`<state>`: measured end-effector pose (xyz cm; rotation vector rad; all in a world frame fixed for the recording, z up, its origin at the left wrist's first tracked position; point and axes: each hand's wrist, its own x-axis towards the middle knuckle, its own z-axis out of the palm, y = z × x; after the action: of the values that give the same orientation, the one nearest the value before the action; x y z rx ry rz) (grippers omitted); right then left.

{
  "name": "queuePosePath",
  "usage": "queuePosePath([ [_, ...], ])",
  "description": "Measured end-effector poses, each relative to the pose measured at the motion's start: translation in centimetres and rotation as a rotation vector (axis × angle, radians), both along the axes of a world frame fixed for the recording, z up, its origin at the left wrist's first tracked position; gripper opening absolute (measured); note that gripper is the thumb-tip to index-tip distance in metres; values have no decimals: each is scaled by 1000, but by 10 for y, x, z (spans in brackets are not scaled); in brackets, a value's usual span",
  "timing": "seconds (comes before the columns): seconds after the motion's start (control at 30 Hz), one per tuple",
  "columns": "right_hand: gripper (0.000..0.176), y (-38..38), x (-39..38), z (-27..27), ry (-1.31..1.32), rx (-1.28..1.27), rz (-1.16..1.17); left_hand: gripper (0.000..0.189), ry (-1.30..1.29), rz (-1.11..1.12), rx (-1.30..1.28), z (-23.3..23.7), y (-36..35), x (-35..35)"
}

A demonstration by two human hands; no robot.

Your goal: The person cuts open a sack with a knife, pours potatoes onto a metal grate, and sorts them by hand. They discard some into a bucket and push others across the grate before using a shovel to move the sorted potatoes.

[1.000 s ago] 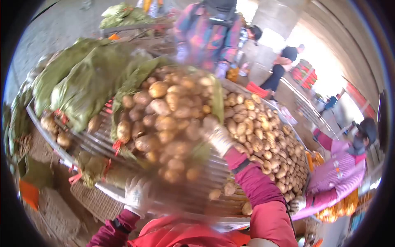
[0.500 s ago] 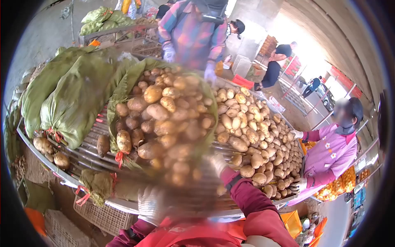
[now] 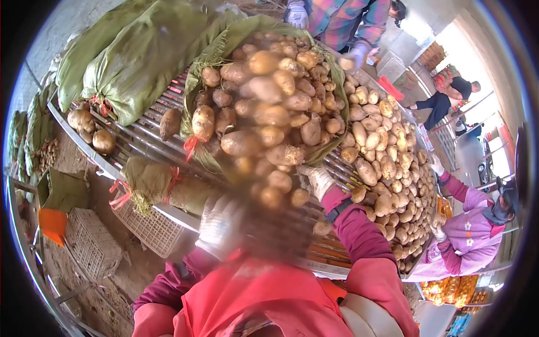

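Observation:
On the slatted metal table lies an opened green sack (image 3: 193,90) with potatoes (image 3: 269,115) spread over it. My left hand (image 3: 220,224), in a white glove, is at the table's near edge, beside a rolled green sack (image 3: 193,194); a dark blur hides part of its fingers. My right hand (image 3: 319,181), gloved too, touches the near right edge of the opened sack, its fingers bent at the cloth. What the fingers hold is too small to make out. Right of it, loose potatoes (image 3: 387,163) cover the slats.
Full green sacks (image 3: 132,62) lie at the table's far left. One person (image 3: 342,22) in a checked jacket stands across the table; another (image 3: 466,230) in pink stands at the right. Plastic crates (image 3: 92,241) sit on the floor at the left.
The whole view has shifted, so the table sits higher and further right. The person in pink has drawn one hand back from the potatoes. The person across now has a potato at one hand.

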<state>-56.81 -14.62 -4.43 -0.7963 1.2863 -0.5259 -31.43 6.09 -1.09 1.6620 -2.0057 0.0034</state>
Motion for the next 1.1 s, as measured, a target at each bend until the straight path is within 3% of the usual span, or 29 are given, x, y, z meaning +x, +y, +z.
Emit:
queuePosePath([
  [0.13, 17, 4, -14, 2, -77, 39, -16, 30, 3, -8, 5, 1, -2, -1],
  [0.2, 20, 9, -18, 5, -57, -61, 0, 32, -7, -4, 46, 5, -2, -1],
  [0.3, 19, 22, -17, 28, 4, -168, -27, 44, 44, -54, 264, 24, -5, 1],
  [0.33, 19, 22, -18, 48, 107, -111, 111, 49, 56, -52, 262, 25, -6, 2],
  [0.4, 17, 29, -10, 54, -17, -213, -57, 59, 75, -46, 251, 29, -14, 3],
  [0.43, 15, 40, 3, 83, -75, -289, -17, 68, 70, -69, 283, 33, -19, 5],
  [0.57, 16, 43, 1, 102, 27, -280, 29, 68, -151, -52, 247, 30, -43, 2],
  [0.7, 15, 54, 3, 100, 81, -252, 13, 70, -153, -62, 380, 10, -55, -2],
  [0.9, 13, 56, -7, 87, 53, -361, 102, 35, -259, -51, 442, 19, -67, -9],
  [1.03, 25, 37, -16, 80, 166, -338, 217, 19, -258, 10, 382, -2, -72, -9],
  [1.1, 29, 28, -13, 74, 667, -975, 316, 17, -197, 13, 327, -11, -74, -7],
])
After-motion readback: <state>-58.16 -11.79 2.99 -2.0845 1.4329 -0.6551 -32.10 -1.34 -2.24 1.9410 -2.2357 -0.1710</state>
